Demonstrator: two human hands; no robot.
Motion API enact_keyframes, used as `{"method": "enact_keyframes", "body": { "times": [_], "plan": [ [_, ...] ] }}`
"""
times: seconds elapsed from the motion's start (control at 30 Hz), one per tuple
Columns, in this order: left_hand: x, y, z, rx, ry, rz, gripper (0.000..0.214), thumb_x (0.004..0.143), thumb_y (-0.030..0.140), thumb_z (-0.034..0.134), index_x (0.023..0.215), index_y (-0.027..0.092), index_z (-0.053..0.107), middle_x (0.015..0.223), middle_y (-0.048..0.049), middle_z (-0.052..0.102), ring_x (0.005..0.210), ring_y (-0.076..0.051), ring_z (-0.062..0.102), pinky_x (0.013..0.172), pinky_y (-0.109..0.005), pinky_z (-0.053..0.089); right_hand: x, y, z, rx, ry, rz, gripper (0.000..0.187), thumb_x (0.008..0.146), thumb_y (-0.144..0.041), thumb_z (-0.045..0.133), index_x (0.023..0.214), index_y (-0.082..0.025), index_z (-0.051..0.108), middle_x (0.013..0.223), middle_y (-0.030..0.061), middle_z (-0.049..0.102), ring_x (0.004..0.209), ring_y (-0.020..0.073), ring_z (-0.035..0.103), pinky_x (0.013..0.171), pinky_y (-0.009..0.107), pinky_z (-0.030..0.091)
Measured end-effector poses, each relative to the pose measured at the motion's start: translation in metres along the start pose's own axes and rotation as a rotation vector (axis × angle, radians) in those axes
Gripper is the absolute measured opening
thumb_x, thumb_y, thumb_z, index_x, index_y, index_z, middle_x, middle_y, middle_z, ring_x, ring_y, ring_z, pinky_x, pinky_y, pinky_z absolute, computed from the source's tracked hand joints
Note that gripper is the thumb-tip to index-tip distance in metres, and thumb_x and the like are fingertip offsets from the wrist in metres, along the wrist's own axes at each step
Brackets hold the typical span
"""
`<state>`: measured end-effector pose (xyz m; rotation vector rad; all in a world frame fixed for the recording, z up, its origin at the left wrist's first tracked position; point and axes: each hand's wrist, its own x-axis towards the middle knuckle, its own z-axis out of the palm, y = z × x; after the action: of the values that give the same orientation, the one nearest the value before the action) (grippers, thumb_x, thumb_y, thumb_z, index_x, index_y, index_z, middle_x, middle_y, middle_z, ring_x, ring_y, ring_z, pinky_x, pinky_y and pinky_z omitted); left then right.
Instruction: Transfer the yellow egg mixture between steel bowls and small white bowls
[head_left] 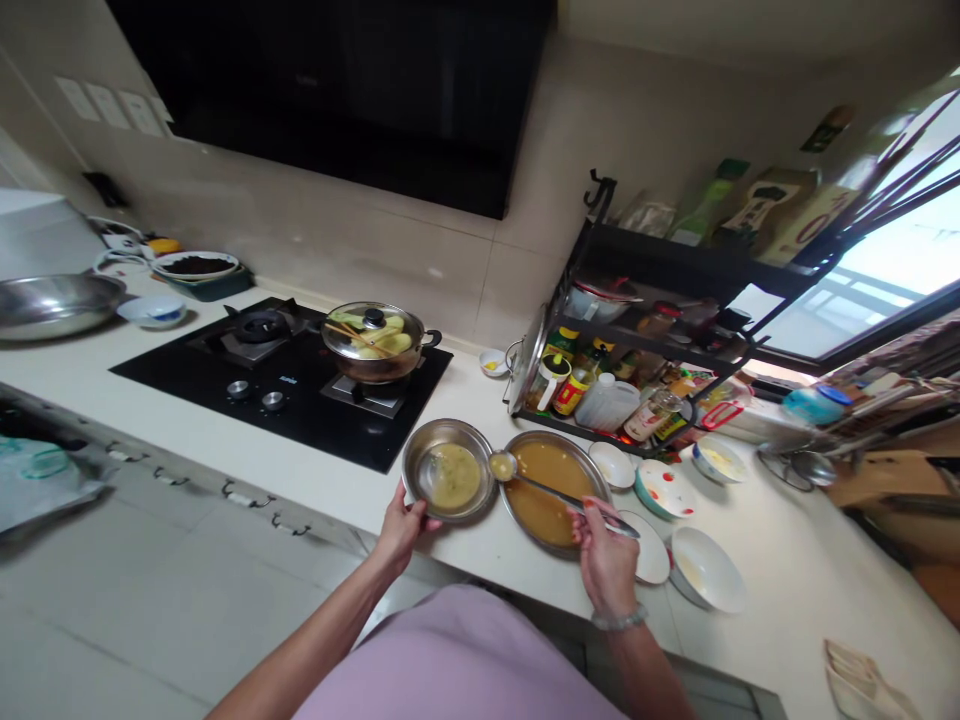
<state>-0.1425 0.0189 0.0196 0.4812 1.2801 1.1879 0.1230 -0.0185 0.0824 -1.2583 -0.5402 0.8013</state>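
My left hand [401, 528] grips the near rim of a small steel bowl [420, 448] that holds a pool of yellow-green liquid. My right hand [604, 562] is closed round the handle of a metal ladle [559, 494]. The ladle's scoop [502, 465] is full and hangs between the small bowl and a wider steel bowl [592, 478] of brownish-yellow liquid. Both bowls stand side by side on the white counter [787, 570], in front of me.
A black hob [300, 400] carries a lidded pot [375, 345] with chopsticks under the lid. A black rack [637, 330] of bottles and jars stands behind the bowls. Several small dishes [705, 570] lie to the right. A wok [52, 305] sits far left.
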Motion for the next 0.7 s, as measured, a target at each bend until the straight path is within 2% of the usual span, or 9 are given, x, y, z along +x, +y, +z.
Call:
{"method": "enact_keyframes", "body": {
  "times": [0.2, 0.27, 0.37, 0.43, 0.5, 0.6, 0.7],
  "plan": [
    [0.000, -0.001, -0.001, 0.004, -0.017, 0.012, 0.072, 0.082, 0.005, 0.058, 0.146, 0.021, 0.028, 0.059, 0.0063, 0.058, 0.044, -0.007, 0.058, 0.052, -0.020, 0.054, 0.013, -0.008, -0.033, -0.187, 0.060, -0.195, 0.043, 0.067, -0.049, 0.078, 0.087, -0.013, 0.065, 0.057, 0.0032, 0.065, 0.043, 0.0149, 0.056, 0.039, 0.026, 0.046],
    [0.000, 0.000, -0.001, -0.003, -0.020, 0.014, 0.073, 0.081, 0.006, 0.059, 0.145, 0.022, 0.029, 0.057, 0.0075, 0.056, 0.043, -0.007, 0.057, 0.052, -0.020, 0.054, 0.012, -0.009, -0.041, -0.311, 0.001, -0.283, 0.040, 0.074, -0.049, 0.073, 0.091, -0.014, 0.067, 0.058, 0.0024, 0.064, 0.043, 0.0143, 0.055, 0.042, 0.028, 0.049],
    [0.000, 0.000, -0.001, -0.001, -0.023, 0.025, 0.074, 0.080, 0.005, 0.060, 0.145, 0.022, 0.030, 0.058, 0.0080, 0.055, 0.043, -0.007, 0.057, 0.053, -0.020, 0.054, 0.006, -0.010, -0.048, -0.474, -0.199, -0.494, 0.028, 0.084, -0.040, 0.064, 0.096, -0.016, 0.070, 0.075, 0.0074, 0.067, 0.054, 0.0160, 0.060, 0.047, 0.029, 0.053],
    [0.000, -0.001, -0.001, 0.013, -0.022, 0.028, 0.074, 0.080, 0.005, 0.059, 0.145, 0.022, 0.029, 0.057, 0.0084, 0.054, 0.043, -0.007, 0.058, 0.052, -0.020, 0.054, 0.000, -0.010, -0.047, -0.536, -0.314, -0.635, 0.020, 0.086, -0.033, 0.061, 0.097, -0.019, 0.071, 0.088, 0.0101, 0.067, 0.065, 0.0177, 0.062, 0.049, 0.029, 0.054],
    [-0.001, -0.001, -0.001, 0.026, -0.027, 0.032, 0.073, 0.081, 0.005, 0.057, 0.146, 0.021, 0.027, 0.056, 0.0085, 0.054, 0.044, -0.008, 0.059, 0.051, -0.019, 0.053, -0.007, -0.007, -0.040, -0.544, -0.362, -0.702, 0.019, 0.088, -0.028, 0.058, 0.100, -0.021, 0.071, 0.091, 0.0094, 0.066, 0.065, 0.0165, 0.062, 0.050, 0.029, 0.055],
    [-0.004, 0.000, 0.000, 0.032, -0.035, 0.045, 0.073, 0.082, 0.006, 0.056, 0.147, 0.020, 0.025, 0.053, 0.0091, 0.054, 0.043, -0.009, 0.060, 0.051, -0.019, 0.053, -0.016, 0.002, -0.024, -0.479, -0.406, -0.651, 0.021, 0.092, -0.025, 0.053, 0.107, -0.022, 0.067, 0.087, 0.0057, 0.064, 0.055, 0.0119, 0.057, 0.050, 0.027, 0.054],
    [-0.008, 0.002, 0.001, 0.047, -0.033, 0.049, 0.076, 0.080, 0.007, 0.059, 0.147, 0.020, 0.025, 0.053, 0.0089, 0.055, 0.042, -0.009, 0.060, 0.049, -0.018, 0.052, -0.023, 0.014, -0.003, -0.465, -0.509, -0.586, 0.021, 0.094, -0.026, 0.050, 0.107, -0.021, 0.066, 0.083, 0.0042, 0.062, 0.055, 0.0114, 0.057, 0.048, 0.024, 0.053]
  ]
}}
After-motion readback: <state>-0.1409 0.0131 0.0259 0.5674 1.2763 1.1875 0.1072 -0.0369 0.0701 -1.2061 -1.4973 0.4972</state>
